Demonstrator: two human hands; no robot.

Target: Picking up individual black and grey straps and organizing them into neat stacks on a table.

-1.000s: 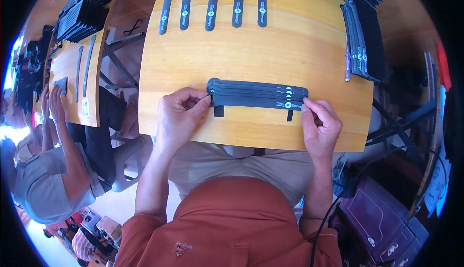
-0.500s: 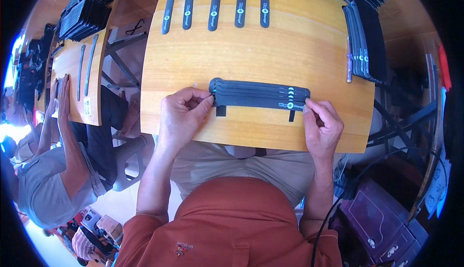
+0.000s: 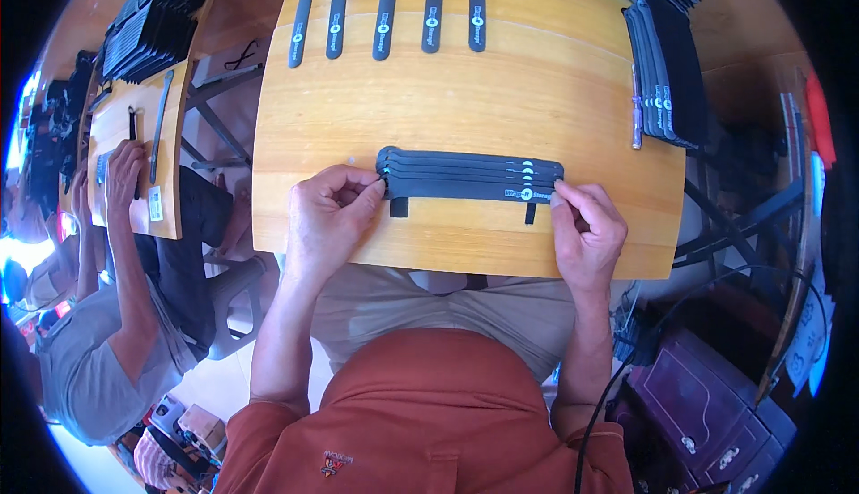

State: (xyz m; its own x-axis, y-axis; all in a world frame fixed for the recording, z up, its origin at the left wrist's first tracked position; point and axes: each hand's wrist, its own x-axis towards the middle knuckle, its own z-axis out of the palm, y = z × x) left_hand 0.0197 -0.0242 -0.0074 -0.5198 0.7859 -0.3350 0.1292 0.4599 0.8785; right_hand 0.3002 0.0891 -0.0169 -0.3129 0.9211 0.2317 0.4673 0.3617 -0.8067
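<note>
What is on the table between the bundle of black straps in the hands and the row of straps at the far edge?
Nothing: in the head view, bare wooden tabletop separates the strap bundle from the strap row.

black straps (image 3: 465, 176) with white marks, honey-yellow wooden table (image 3: 465, 91), rust-orange shirt (image 3: 420, 422)

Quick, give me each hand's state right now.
Left hand: closed, pinching the left end of the stack of flat black rubbery straps.
Right hand: closed, pinching the right end of the same stack.
</note>
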